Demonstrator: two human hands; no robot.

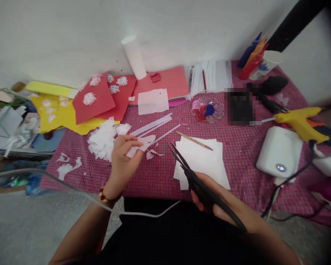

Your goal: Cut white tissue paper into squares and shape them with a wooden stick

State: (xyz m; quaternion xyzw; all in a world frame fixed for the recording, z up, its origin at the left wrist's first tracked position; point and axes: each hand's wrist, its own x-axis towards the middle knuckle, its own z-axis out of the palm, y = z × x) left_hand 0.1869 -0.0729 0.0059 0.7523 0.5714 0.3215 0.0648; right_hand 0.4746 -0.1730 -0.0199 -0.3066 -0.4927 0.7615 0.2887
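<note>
Clock face taken as centred on the held paper piece (149,140), 12 toward the wall. The paper piece lies low over the checked cloth (151,180), its near end pinched between thumb and fingers of the left hand (125,158) at 8 o'clock. By this edge grip the far end is left exposed, presumably for access by a blade.

The scissors (194,180) are gripped by the right hand (227,195) at 4 o'clock, fingers curled around the handles. The blades are directed toward 11 and parted slightly at the tips; no contact with the paper piece is seen. Readiness to cut is inferred.

White sheets (201,158) are stacked between 3 and 4 o'clock, probably as stock within easy reach; a pencil (194,140) is laid across their upper edge, perhaps for marking. Strips (151,124) are set at 12, likely kept apart from the loose scraps (149,155) dropped at 6. A white paper heap (102,140) is gathered at 9, just beside the left hand, where finished pieces could be collected with little travel.

Appearance of the paper piece: pale, flat, thin, with an irregular outline narrowing toward 2 o'clock. Part is hidden by the fingers. Whether the thin strip beyond is joined to it cannot be told.
</note>
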